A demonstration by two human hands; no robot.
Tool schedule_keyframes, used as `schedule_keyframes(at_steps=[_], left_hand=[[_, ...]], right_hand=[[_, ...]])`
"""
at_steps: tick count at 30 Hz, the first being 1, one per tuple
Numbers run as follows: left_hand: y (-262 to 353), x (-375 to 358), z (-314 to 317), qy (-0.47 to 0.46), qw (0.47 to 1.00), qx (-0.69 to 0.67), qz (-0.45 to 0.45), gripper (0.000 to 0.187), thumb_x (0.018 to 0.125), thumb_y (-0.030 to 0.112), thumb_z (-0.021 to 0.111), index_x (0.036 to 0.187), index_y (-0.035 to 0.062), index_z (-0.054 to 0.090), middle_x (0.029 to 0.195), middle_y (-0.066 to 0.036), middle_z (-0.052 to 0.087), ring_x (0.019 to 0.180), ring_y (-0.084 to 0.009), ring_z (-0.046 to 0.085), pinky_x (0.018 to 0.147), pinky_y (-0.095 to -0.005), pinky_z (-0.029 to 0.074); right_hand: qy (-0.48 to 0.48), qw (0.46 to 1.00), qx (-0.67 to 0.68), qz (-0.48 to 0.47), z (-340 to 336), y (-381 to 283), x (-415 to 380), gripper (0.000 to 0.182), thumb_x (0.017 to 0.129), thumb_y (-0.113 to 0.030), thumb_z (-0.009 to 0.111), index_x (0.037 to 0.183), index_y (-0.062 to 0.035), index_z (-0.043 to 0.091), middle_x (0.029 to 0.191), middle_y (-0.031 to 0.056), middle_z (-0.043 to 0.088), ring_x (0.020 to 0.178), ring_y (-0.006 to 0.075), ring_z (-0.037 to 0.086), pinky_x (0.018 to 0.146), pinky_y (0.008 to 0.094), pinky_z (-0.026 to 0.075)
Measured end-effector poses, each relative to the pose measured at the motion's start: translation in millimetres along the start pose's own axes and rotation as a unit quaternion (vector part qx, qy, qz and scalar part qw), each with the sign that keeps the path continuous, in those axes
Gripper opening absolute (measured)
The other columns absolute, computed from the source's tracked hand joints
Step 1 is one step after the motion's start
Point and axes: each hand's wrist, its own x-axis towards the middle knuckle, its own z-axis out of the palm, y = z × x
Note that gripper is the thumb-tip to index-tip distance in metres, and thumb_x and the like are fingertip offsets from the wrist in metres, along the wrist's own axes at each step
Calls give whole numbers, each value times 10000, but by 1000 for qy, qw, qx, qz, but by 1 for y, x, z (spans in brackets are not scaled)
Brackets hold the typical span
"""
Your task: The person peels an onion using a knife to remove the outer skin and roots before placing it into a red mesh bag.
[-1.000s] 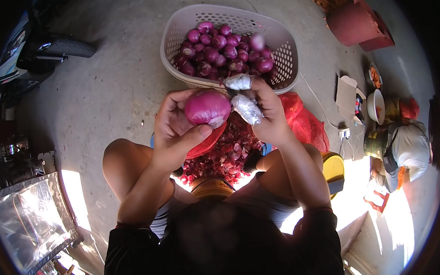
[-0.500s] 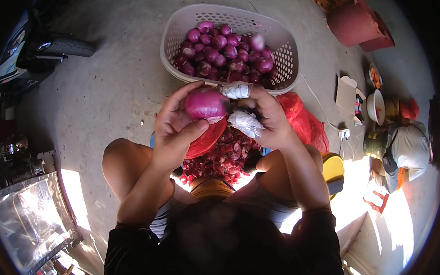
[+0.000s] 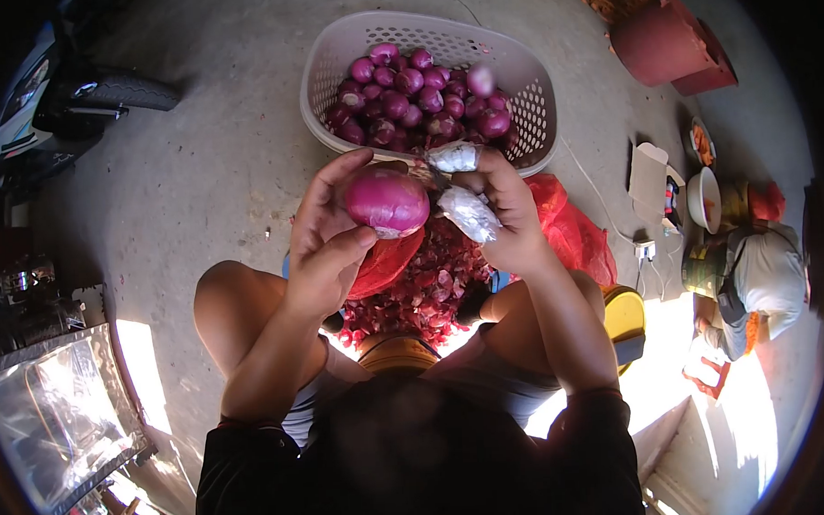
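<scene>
On the near side of the basket [image 3: 525, 58], the left hand [image 3: 319, 238] is clamped round a large purple onion [image 3: 387, 204]. The right hand [image 3: 512, 213], thumb and forefinger wrapped, faces the onion from just beside it; whether it grips anything, I cannot tell.

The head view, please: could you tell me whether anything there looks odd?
Yes: on the right hand, two fingers wear crumpled silvery wrappings, which looks odd because the left hand, holding an onion, shows none.
</scene>
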Motion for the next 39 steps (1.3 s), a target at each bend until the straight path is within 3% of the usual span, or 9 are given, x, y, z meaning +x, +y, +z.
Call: schedule_keyframes(at_steps=[3,6,9,15,21,30,33,36,39], left_hand=[[0,-1,1,28,1000,1,-12,579,797,12,530,1323,-19,289,1257,-177,447,1172,-269,464,994,-418,385],[3,-1,3,43,998,5,-35,556,827,82,531,1319,-14,290,1264,-178,439,1178,-263,460,985,-401,399],[3,0,3,44,998,26,-31,542,852,90,538,1323,-17,292,1268,-165,440,1175,-247,461,977,-395,404],[-2,0,-3,6,994,106,-11,580,860,116,573,1339,-32,280,1280,-152,435,1183,-232,451,1001,-382,369],[-2,0,-3,5,993,112,-24,600,872,160,576,1346,-39,266,1296,-151,424,1203,-230,431,1030,-380,323],[-5,-1,-6,13,991,133,-17,603,864,182,598,1333,-45,293,1277,-145,447,1174,-218,460,996,-367,373],[-5,-1,-4,25,993,116,-19,597,855,166,614,1325,-43,313,1253,-131,469,1141,-204,483,979,-348,388],[-6,-1,-3,40,996,79,-18,567,843,115,630,1311,-38,349,1210,-111,508,1100,-180,507,960,-321,394],[-5,-1,-5,26,997,73,-16,586,834,130,639,1311,-36,342,1219,-120,497,1117,-199,501,966,-343,396]], right_hand=[[-36,998,-43,-24,-7,1,-3,515,797,18,617,1244,-11,362,1025,140,621,944,154,590,801,261,434],[-60,994,-82,-28,-6,-3,-2,510,775,4,638,1223,-21,396,829,109,639,692,121,582,628,261,434],[-56,990,-130,-11,-4,-4,-1,478,755,0,650,1184,-30,442,758,104,618,607,142,541,571,261,405],[-40,988,-123,-89,0,2,2,487,732,7,658,1175,-24,459,884,146,633,728,214,636,644,301,478],[-42,991,-97,-84,1,4,1,484,720,-8,670,1163,-27,476,1016,170,611,851,247,640,689,340,508],[-25,982,-170,-82,-2,2,3,387,659,-17,693,1023,-56,567,947,126,626,832,312,628,714,364,490],[-70,970,-203,-113,-6,0,3,372,773,31,658,1112,-16,513,1006,131,620,831,198,625,734,305,491],[-26,980,-184,-75,-1,3,2,357,677,4,673,1015,-39,570,964,132,629,858,294,631,730,347,491],[17,988,-118,-94,6,-3,10,339,712,28,645,1036,-24,559,997,138,629,900,266,633,762,318,489]])
